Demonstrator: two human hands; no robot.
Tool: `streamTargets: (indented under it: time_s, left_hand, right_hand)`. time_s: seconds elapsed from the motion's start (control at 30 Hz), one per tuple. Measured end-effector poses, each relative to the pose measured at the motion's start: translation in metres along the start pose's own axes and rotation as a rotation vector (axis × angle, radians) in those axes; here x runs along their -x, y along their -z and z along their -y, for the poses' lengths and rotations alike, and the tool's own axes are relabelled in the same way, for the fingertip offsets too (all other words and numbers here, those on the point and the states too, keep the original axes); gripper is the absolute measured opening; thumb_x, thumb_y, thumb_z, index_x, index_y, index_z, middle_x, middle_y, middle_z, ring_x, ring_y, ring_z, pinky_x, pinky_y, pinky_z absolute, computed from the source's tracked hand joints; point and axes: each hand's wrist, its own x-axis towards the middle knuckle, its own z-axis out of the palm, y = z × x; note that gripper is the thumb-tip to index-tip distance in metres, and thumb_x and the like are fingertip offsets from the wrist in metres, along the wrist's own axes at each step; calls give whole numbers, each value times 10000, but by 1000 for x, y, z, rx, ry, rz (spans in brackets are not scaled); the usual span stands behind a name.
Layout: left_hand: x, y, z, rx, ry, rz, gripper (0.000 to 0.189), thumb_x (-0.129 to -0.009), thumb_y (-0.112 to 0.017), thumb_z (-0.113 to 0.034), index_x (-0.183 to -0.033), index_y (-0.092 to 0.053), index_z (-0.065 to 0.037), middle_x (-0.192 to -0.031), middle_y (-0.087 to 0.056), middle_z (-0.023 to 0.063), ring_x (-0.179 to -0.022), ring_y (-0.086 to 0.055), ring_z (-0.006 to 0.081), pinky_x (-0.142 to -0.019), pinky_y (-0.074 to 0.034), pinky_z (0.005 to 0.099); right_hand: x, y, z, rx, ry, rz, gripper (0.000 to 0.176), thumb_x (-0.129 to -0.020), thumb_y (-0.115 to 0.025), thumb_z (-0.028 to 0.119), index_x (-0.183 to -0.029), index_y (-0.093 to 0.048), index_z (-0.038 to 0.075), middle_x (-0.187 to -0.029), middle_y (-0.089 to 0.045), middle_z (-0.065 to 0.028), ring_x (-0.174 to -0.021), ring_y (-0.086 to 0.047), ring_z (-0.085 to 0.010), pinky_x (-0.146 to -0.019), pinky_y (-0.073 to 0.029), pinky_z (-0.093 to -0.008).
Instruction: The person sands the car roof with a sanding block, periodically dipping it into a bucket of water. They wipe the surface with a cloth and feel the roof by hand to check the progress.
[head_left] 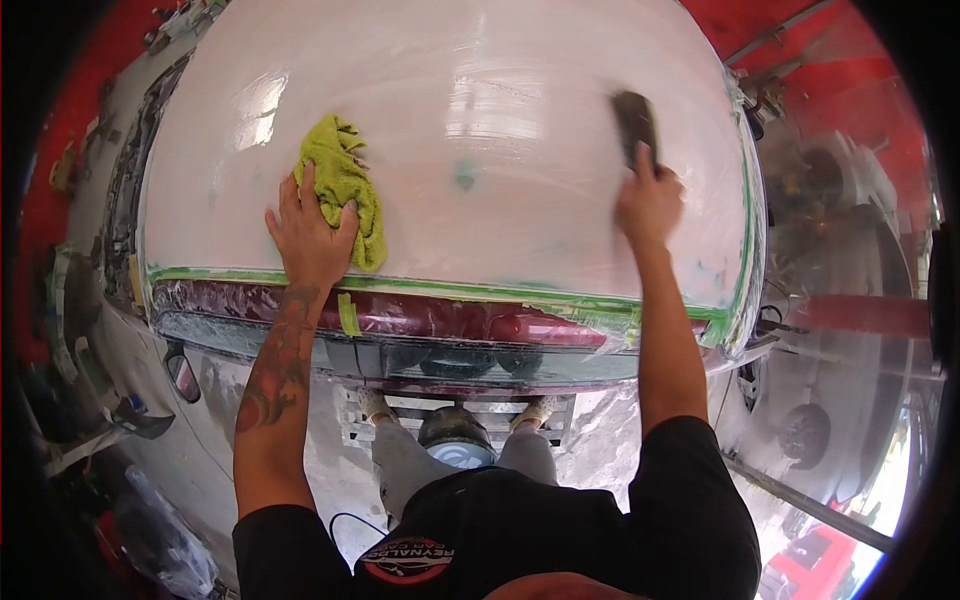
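Left hand [310, 235] lay splayed on a rag [345, 185]; right hand [648, 205] clamped a sanding block [634, 122] whose tilted edge might have gouged the panel [500, 90].

The only lettering that can be read stands on the person's black shirt [560, 520], at the near edge of the scene, just left of the middle. A red-and-black oval badge [407, 560] on the chest carries the word "REYNALDO" in pale capitals (it appears upside down from the head camera). A smaller line of lettering runs right beside that word inside the badge, but it is too small to make out.
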Motion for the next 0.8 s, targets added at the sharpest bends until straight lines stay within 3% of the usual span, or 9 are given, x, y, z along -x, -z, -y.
streamTargets:
  time_s: [0.07,0.1,0.2,0.37,0.4,0.43,0.5,0.63,0.8]
  left_hand:
    - [-1,-2,-1,-25,6,-5,795,-920,-598,-472,-1572,-299,-129,-1545,-345,244,-1477,-296,385,-1160,-160,665]
    - [-3,-2,-2,-21,11,5,795,-920,-598,-472,-1572,-299,-129,-1545,-345,244,-1477,-296,385,-1160,-160,665]
    - [1,-3,-2,-7,6,1,783,-929,-594,-449,-1583,-291,-142,-1565,-327,232,-1488,-279,377,-1171,-136,662]
    - [-1,-5,-1,-43,5,-29,798,-921,-596,-499,-1571,-305,-138,-1543,-356,228,-1478,-302,367,-1157,-178,669]
    - [0,-5,1,-35,-14,-22,798,-921,-596,-499,-1571,-305,-138,-1543,-356,228,-1478,-302,367,-1157,-178,669]
    - [1,-5,1,-40,-12,-26,787,-928,-592,-497,-1570,-308,-141,-1544,-361,223,-1480,-301,362,-1162,-177,662]
    - [-1,-8,1,-29,-27,-33,777,-934,-587,-495,-1570,-312,-145,-1544,-366,218,-1482,-301,356,-1167,-175,656]
    - [-1,-9,8,-29,-39,-40,743,-953,-581,-466,-1571,-317,-150,-1555,-368,210,-1488,-294,349,-1179,-167,635]
    - [-1,-8,4,-23,-17,-14,721,-968,-568,-435,-1576,-307,-151,-1552,-383,204,-1487,-293,358,-1180,-167,625]
  right_hand:
    - [28,-19,-107,122,-346,43,524,-939,-572,300,-1461,-533,267,-1233,-579,-222,-1105,-560,-403,-900,-495,-510]
    - [38,-4,-110,154,-501,9,523,-945,-559,305,-1466,-525,274,-1241,-573,-226,-1105,-559,-405,-900,-499,-510]
    - [55,12,-60,208,-469,86,526,-952,-549,314,-1475,-514,268,-1248,-563,-228,-1094,-558,-401,-909,-491,-513]
    - [98,42,155,-191,86,1,559,-915,-584,156,-1468,-504,171,-1299,-523,-265,-1085,-543,-404,-909,-445,-520]
    - [108,50,196,-296,153,108,571,-900,-574,131,-1464,-493,152,-1307,-518,-274,-1090,-545,-404,-921,-445,-525]
    - [118,60,227,-344,237,184,572,-892,-567,134,-1457,-483,130,-1308,-515,-281,-1085,-548,-401,-922,-443,-528]
    - [136,50,256,-454,333,55,563,-862,-604,145,-1420,-534,177,-1264,-530,-228,-1000,-549,-374,-857,-443,-495]
    - [120,54,185,-421,284,117,551,-886,-656,231,-1424,-543,191,-1279,-534,-227,-1050,-541,-371,-868,-445,-498]
    - [92,30,-24,-89,-91,-6,554,-927,-648,293,-1459,-530,193,-1264,-550,-240,-1089,-542,-403,-931,-459,-511]
